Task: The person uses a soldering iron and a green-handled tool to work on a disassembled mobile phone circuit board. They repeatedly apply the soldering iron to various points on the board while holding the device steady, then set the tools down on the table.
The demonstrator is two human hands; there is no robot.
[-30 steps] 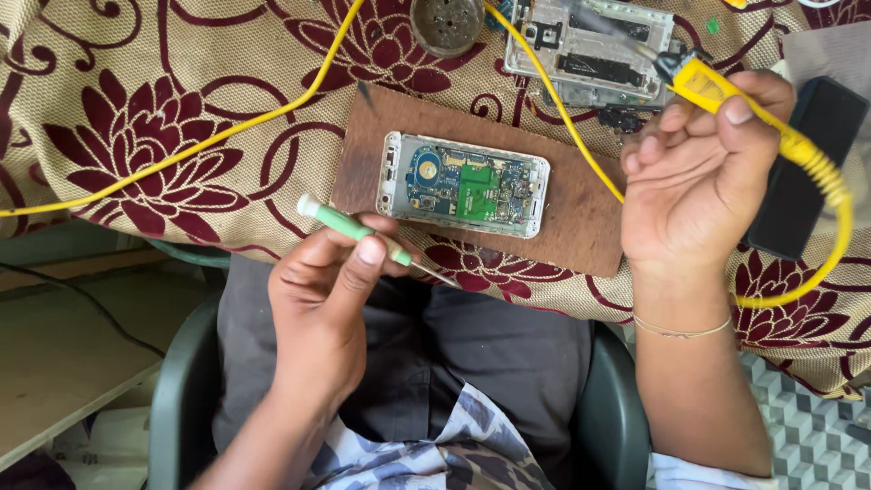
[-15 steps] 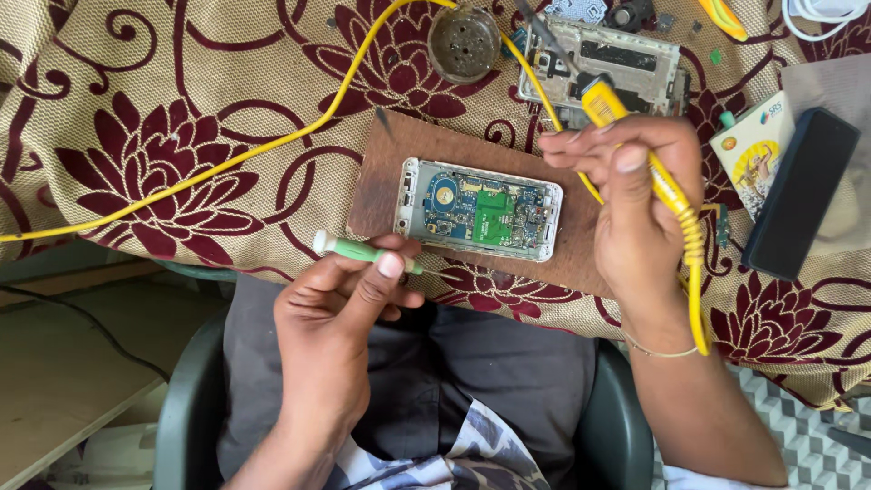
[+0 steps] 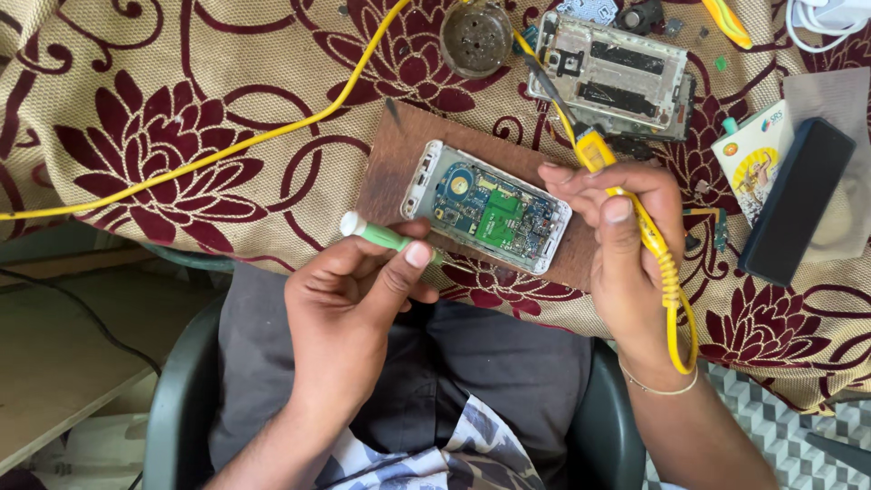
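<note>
The left hand (image 3: 349, 304) grips a green screwdriver (image 3: 386, 238) between thumb and fingers, its white cap pointing left. The right hand (image 3: 626, 249) is closed around a yellow soldering iron (image 3: 626, 195), whose tip points up toward a second stripped phone frame (image 3: 617, 77). An opened phone (image 3: 485, 207), circuit board exposed, lies on a brown board (image 3: 390, 159) between both hands, on the floral-clothed surface (image 3: 163, 118). A round tin (image 3: 476, 38) sits above; a black case (image 3: 797, 200) lies right.
</note>
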